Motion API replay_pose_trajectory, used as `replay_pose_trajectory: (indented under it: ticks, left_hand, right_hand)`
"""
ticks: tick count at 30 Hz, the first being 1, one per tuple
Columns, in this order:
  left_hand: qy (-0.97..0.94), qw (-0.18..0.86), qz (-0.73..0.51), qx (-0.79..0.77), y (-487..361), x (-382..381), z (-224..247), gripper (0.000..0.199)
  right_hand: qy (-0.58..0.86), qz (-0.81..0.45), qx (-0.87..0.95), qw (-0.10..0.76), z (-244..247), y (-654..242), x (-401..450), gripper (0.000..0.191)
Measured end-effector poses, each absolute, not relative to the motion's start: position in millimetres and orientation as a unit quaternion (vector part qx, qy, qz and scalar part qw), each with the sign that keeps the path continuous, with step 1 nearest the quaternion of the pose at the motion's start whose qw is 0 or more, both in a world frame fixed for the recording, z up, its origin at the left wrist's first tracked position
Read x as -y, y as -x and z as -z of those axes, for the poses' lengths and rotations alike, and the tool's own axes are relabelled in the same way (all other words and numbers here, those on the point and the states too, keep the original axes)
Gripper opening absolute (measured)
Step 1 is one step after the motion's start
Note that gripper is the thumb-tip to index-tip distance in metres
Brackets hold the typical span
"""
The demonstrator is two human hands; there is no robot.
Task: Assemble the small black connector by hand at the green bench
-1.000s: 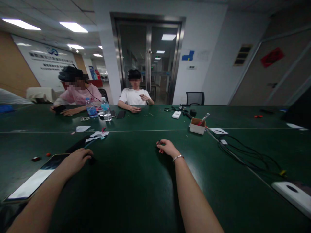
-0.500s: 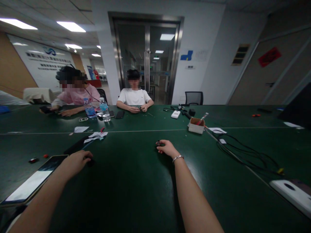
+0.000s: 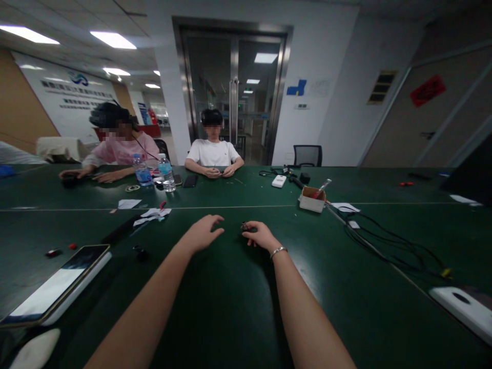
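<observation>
You have a small dark piece [image 3: 244, 227] at 12 o'clock, pinched at the fingertips of your right hand [image 3: 261, 235]; it is too small in the view to tell what it is or how it is made. Your left hand [image 3: 202, 233], at 11 o'clock, is open and holds nothing, its thumb and fingers parted and pointing toward the piece, near it but not touching. The step in hand looks like bringing both hands together at the piece while the right one bears it. Reaching it with the left would call for a short move toward 3 o'clock and a light fingertip closure, with the right pinch kept steady; so small a piece could easily slip or turn. A black part [image 3: 141, 252] lies on the green table [image 3: 226, 307] between 10 and 11 o'clock, apart from both hands. Past it, toward 10, are a red bit [image 3: 73, 246] and, nearer you, a phone [image 3: 57, 285] with its screen lit. Paper scraps [image 3: 152, 215] lie farther out toward 11, an open box [image 3: 312, 205] sits at 1, and black cables [image 3: 388, 241] loop around 2.
</observation>
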State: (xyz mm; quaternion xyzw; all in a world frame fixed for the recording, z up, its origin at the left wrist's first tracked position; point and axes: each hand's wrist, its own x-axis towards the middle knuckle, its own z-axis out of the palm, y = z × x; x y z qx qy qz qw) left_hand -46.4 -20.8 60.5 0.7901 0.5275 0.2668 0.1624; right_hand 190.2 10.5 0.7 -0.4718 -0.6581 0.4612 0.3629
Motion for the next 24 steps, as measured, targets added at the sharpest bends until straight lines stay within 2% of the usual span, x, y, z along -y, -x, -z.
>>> replay_pose_trajectory:
  ticks: [4,8,17,24]
  left_hand:
    - [-0.731,0.325,-0.379,-0.465,-4.3,1.7,-29.4,0.041]
    - [-0.675,0.409,-0.450,-0.419,-21.2,-6.1,2.6,0.024]
    - [-0.629,0.448,-0.482,-0.413,-10.2,-9.3,18.0,0.024]
    - [-0.620,0.435,-0.496,-0.425,-11.1,-11.0,20.5,0.026]
  right_hand:
    - [0.457,-0.472,0.672,0.341,-1.0,-185.4,-9.9,0.027]
    - [0.466,-0.464,0.672,0.341,1.4,-184.4,-11.7,0.024]
    - [0.428,-0.582,0.553,0.416,5.8,-191.6,-14.4,0.019]
    - [0.407,-0.584,0.516,0.477,10.6,-194.2,-15.4,0.027]
